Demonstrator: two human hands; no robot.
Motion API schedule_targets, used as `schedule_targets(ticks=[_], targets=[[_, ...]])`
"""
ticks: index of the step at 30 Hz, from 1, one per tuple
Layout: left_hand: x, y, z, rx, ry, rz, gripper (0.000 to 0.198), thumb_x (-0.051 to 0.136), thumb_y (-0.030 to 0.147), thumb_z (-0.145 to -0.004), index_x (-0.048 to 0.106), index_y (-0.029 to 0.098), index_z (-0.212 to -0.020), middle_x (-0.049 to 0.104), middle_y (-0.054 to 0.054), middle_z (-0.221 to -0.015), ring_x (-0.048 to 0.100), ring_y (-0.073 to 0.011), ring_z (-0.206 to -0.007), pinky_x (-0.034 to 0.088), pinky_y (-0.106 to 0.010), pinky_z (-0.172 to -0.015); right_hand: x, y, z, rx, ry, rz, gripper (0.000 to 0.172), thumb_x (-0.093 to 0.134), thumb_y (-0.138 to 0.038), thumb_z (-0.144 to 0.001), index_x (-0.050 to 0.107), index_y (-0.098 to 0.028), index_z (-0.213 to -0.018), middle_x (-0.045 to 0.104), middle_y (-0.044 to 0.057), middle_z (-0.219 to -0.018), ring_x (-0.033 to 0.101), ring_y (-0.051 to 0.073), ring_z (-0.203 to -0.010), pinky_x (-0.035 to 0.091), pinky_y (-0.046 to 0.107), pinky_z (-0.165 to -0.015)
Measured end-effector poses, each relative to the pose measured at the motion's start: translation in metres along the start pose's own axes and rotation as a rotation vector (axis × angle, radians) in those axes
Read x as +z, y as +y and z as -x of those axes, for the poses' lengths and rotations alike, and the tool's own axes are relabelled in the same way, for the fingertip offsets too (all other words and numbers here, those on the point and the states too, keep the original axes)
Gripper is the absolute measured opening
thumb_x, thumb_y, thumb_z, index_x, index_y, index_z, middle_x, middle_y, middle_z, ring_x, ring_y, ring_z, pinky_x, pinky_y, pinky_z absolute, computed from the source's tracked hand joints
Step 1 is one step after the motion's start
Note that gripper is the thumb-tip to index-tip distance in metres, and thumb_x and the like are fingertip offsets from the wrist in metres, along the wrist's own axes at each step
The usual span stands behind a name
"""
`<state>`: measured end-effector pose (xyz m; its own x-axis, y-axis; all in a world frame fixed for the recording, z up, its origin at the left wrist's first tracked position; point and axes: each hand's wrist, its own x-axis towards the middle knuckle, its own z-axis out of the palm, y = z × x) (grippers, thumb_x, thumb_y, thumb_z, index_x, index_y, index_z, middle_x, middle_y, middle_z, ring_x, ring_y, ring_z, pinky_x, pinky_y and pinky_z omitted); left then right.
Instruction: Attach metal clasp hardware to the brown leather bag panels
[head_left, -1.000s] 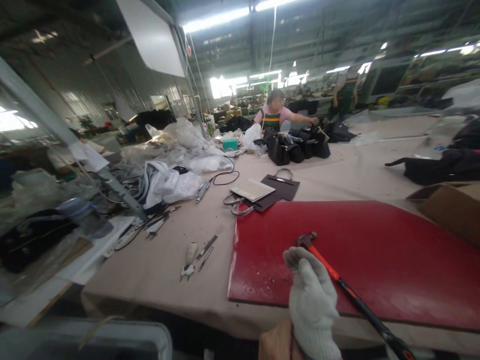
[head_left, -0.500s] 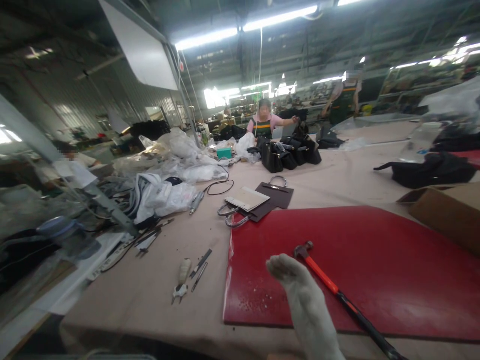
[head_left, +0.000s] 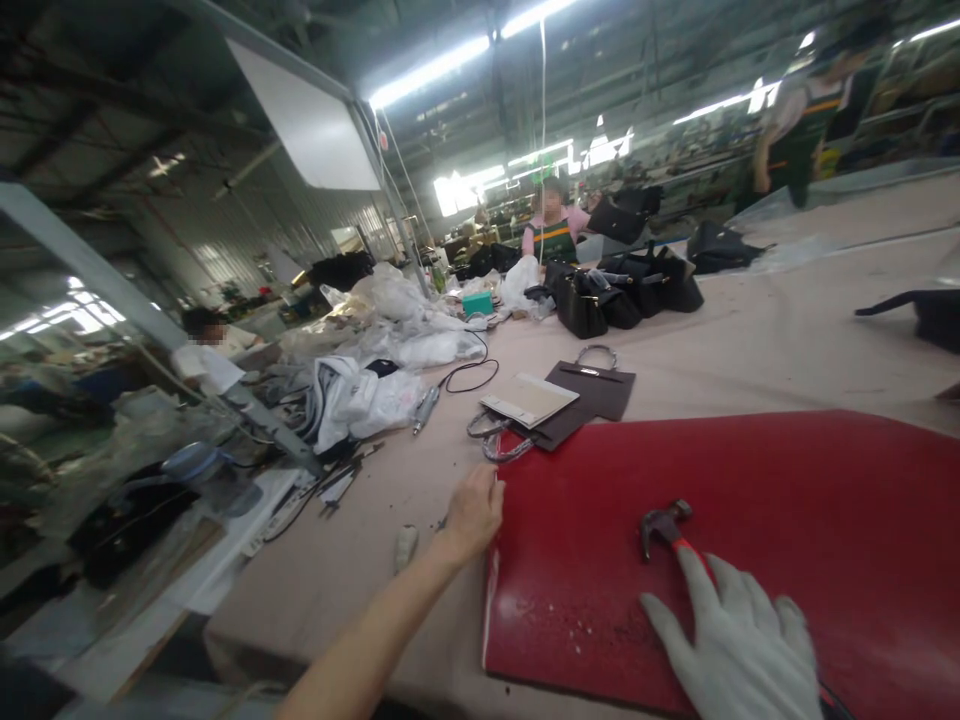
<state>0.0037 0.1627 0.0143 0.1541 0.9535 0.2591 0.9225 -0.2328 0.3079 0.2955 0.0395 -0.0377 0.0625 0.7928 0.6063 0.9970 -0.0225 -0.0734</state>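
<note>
Glossy red board [head_left: 817,500], claw hammer [head_left: 663,524], gloved hand [head_left: 742,640]

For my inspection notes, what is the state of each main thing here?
Red board: flat, small bits scattered on it.
Hammer: lying on board, handle partly hidden.
Right hand: gloved, fingers spread.
Left hand: bare, at board's edge.
Pale panel: lying across dark pieces.
Black bags: standing close together.

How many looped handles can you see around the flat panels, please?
3: one looped handle at the far edge of the dark panel, a second and third beside the cream panel, just beyond the left hand. More may be hidden underneath.
</note>
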Motion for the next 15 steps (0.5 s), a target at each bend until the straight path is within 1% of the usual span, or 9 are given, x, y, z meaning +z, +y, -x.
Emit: schedule_targets(ticks=[1, 3, 5, 7, 10, 12, 14, 15], targets=[[-0.001, -0.012, -0.023, -0.013, -0.014, -0.04, 0.028, 0.049, 0.02, -0.1, 0.062, 0.016, -0.125, 0.067, -0.014, -0.13, 0.062, -0.0254, -0.124, 0.048, -0.039, -0.111, -0.001, 0.002, -0.001, 0.001, -0.016, 0.014, 0.061, 0.036, -0.047, -0.098, 0.062, -0.002, -0.131, 0.063, 0.031, -0.124, 0.057, 0.045, -0.112, 0.041, 0.065, -0.102], [0.002, -0.029, -0.06, -0.019, -0.046, -0.094, 0.031, 0.052, 0.022, -0.099, 0.06, 0.016, -0.129, 0.063, -0.015, -0.139, 0.055, -0.0265, -0.135, 0.04, -0.042, -0.119, -0.001, 0.004, -0.003, -0.002, -0.035, 0.029, 0.061, 0.035, -0.045, -0.098, 0.062, -0.002, -0.131, 0.063, 0.03, -0.121, 0.058, 0.044, -0.109, 0.041, 0.063, -0.102], [0.01, -0.039, -0.087, -0.032, -0.068, -0.125, 0.032, 0.052, 0.025, -0.1, 0.06, 0.017, -0.13, 0.061, -0.015, -0.143, 0.051, -0.0283, -0.14, 0.036, -0.047, -0.121, 0.0, 0.003, -0.004, -0.006, -0.039, 0.042, 0.064, 0.035, -0.047, -0.097, 0.06, 0.0, -0.132, 0.061, 0.031, -0.122, 0.057, 0.045, -0.11, 0.039, 0.064, -0.103], [0.021, -0.043, -0.106, -0.056, -0.087, -0.157, 0.03, 0.051, 0.027, -0.101, 0.06, 0.018, -0.128, 0.061, -0.016, -0.142, 0.051, -0.0305, -0.139, 0.036, -0.052, -0.121, 0.002, 0.004, -0.005, -0.019, -0.039, 0.048, 0.07, 0.034, -0.05, -0.095, 0.057, 0.003, -0.135, 0.059, 0.033, -0.124, 0.055, 0.048, -0.111, 0.037, 0.067, -0.103], [0.033, -0.043, -0.122, -0.076, -0.093, -0.196, 0.027, 0.052, 0.028, -0.101, 0.061, 0.016, -0.124, 0.063, -0.017, -0.136, 0.053, -0.0328, -0.134, 0.032, -0.058, -0.121, 0.004, 0.007, -0.006, -0.064, -0.037, 0.04, 0.078, 0.034, -0.056, -0.091, 0.052, 0.003, -0.139, 0.058, 0.036, -0.127, 0.052, 0.051, -0.115, 0.035, 0.07, -0.102], [0.037, -0.037, -0.126, -0.056, -0.089, -0.214, 0.026, 0.054, 0.027, -0.1, 0.061, 0.015, -0.122, 0.062, -0.018, -0.136, 0.052, -0.0335, -0.134, 0.026, -0.06, -0.123, 0.006, 0.011, -0.007, -0.084, -0.03, 0.035, 0.082, 0.035, -0.059, -0.089, 0.05, 0.002, -0.14, 0.057, 0.035, -0.128, 0.051, 0.052, -0.117, 0.035, 0.071, -0.103], [0.039, -0.026, -0.123, -0.017, -0.08, -0.222, 0.027, 0.054, 0.026, -0.1, 0.061, 0.014, -0.122, 0.06, -0.018, -0.138, 0.049, -0.0335, -0.136, 0.023, -0.059, -0.124, 0.007, 0.013, -0.007, -0.087, -0.027, 0.031, 0.083, 0.037, -0.06, -0.088, 0.048, 0.002, -0.142, 0.057, 0.036, -0.128, 0.051, 0.053, -0.118, 0.034, 0.071, -0.104], [0.039, -0.018, -0.12, 0.009, -0.079, -0.22, 0.026, 0.054, 0.026, -0.1, 0.061, 0.014, -0.123, 0.059, -0.017, -0.138, 0.048, -0.0326, -0.136, 0.024, -0.056, -0.124, 0.008, 0.014, -0.007, -0.082, -0.025, 0.03, 0.082, 0.039, -0.059, -0.089, 0.047, 0.002, -0.142, 0.057, 0.036, -0.128, 0.052, 0.052, -0.118, 0.034, 0.071, -0.105]])
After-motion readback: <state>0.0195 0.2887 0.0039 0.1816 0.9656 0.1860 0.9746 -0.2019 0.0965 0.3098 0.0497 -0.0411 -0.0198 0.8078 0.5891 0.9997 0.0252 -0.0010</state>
